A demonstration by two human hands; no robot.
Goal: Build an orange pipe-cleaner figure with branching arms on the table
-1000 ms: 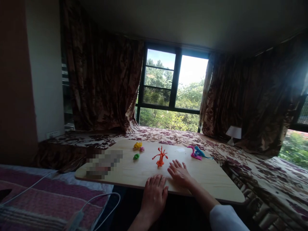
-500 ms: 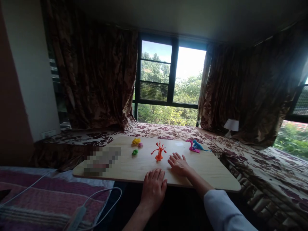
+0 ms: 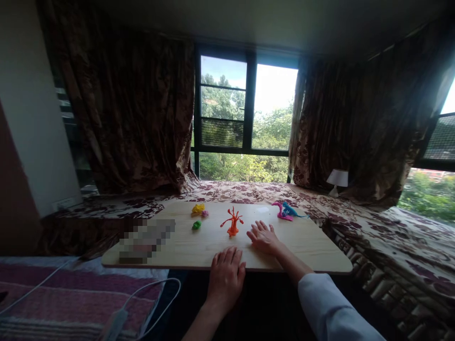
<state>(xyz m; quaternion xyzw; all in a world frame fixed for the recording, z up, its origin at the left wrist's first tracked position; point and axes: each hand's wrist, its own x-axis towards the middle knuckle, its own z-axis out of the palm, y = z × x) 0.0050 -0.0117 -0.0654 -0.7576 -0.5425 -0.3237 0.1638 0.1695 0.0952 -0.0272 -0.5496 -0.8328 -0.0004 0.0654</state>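
On the pale wooden table [image 3: 199, 253] stands an orange tree-like figure [image 3: 232, 227] with thin branching arms, apparently of modelling clay. My right hand [image 3: 263, 238] lies palm down just right of it, fingers spread and holding nothing. At the table's near edge rests my left hand [image 3: 227, 273], fingers stretched flat over the edge and nothing visible in it. Toward the back right sit a magenta curved figure [image 3: 283, 215] and a blue long-tailed figure [image 3: 289, 210], close together. Left of the orange figure are a yellow lump [image 3: 198, 209], a small pink lump [image 3: 205, 213] and a green lump [image 3: 196, 225].
A blurred-out patch [image 3: 147, 241] covers something at the table's left. Floral fabric [image 3: 249, 189] spreads behind the table, with a white-shaded lamp [image 3: 337, 178] at right. A white power strip [image 3: 115, 324] with a cable lies on the striped cover [image 3: 71, 298] at lower left.
The whole view has shifted slightly, so the window, table and figures appear a little further left. Both hands stay in nearly the same places on the table.
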